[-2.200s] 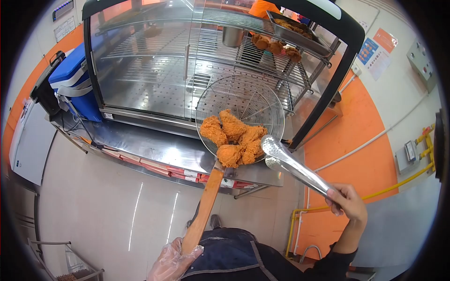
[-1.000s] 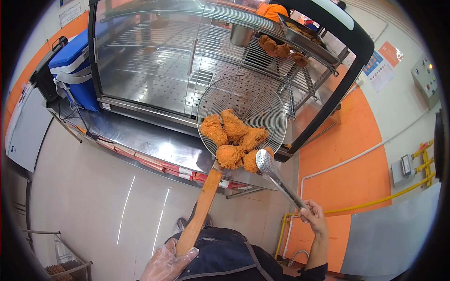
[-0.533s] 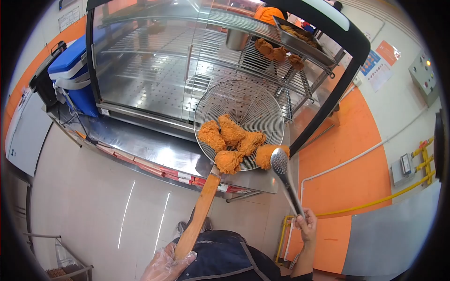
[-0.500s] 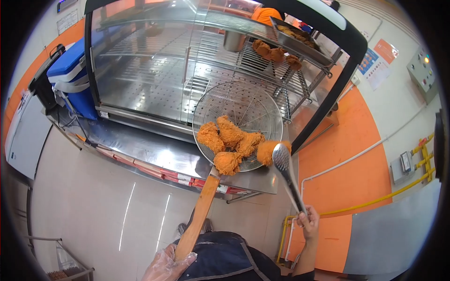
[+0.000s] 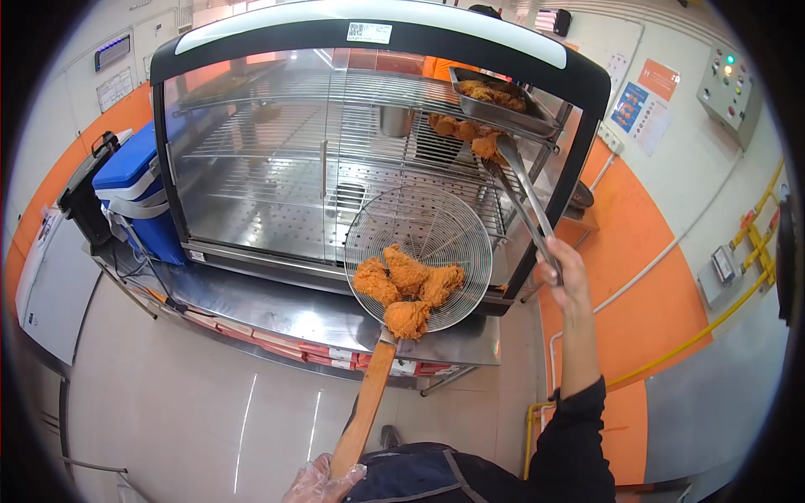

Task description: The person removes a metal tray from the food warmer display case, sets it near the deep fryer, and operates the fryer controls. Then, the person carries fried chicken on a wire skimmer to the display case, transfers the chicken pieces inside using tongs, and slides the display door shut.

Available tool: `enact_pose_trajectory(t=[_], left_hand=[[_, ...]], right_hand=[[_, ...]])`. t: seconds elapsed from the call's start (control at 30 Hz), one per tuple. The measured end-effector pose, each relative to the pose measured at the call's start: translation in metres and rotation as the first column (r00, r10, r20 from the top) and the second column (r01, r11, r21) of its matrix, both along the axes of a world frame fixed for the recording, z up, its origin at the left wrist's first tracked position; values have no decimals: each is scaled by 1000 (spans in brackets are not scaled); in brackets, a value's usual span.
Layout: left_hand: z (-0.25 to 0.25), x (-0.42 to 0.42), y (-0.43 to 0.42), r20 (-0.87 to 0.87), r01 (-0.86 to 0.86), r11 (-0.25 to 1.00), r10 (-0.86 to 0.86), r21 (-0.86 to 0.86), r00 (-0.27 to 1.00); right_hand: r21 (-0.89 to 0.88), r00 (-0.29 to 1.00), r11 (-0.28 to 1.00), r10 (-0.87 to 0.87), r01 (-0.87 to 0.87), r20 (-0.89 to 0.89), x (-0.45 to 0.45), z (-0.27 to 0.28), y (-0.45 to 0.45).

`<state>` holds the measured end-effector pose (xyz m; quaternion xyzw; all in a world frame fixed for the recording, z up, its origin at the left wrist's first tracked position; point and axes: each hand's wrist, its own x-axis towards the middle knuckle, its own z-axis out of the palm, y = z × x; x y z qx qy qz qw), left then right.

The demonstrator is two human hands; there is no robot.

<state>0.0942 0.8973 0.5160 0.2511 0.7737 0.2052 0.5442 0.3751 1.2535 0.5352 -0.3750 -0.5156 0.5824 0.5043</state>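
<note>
Wrapped in a clear plastic glove, my left hand [image 5: 325,481] grips the wooden handle of a round wire skimmer [image 5: 457,226]. Several pieces of fried chicken [image 5: 406,273] lie in the skimmer's lower part, near the handle. My right hand [image 5: 567,270], bare, is closed on metal tongs [image 5: 528,201] that reach into the glass display cabinet [image 5: 243,168]. The tongs' tips are at a fried chicken piece [image 5: 485,147] on the middle wire rack, beside other pieces [image 5: 453,127]. Whether the tips still press on it I cannot tell.
A metal tray of fried food [image 5: 503,99] sits on the cabinet's upper shelf, near a steel container [image 5: 396,121]. The cabinet stands on a steel table [image 5: 277,314] with flat boxes below. A blue cooler [image 5: 138,193] is at left; yellow pipes [image 5: 750,277] run along the right wall.
The tongs have carried a chicken piece from over the skimmer's right edge up and into the cabinet, onto the rack. My right arm now stretches further forward.
</note>
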Motion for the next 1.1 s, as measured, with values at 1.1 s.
enact_pose_trajectory(t=[1.1], left_hand=[[0,6,2,-27,30,999,-31,-20,999]], right_hand=[[-73,989,990,-115,122,96,-20,25,52]])
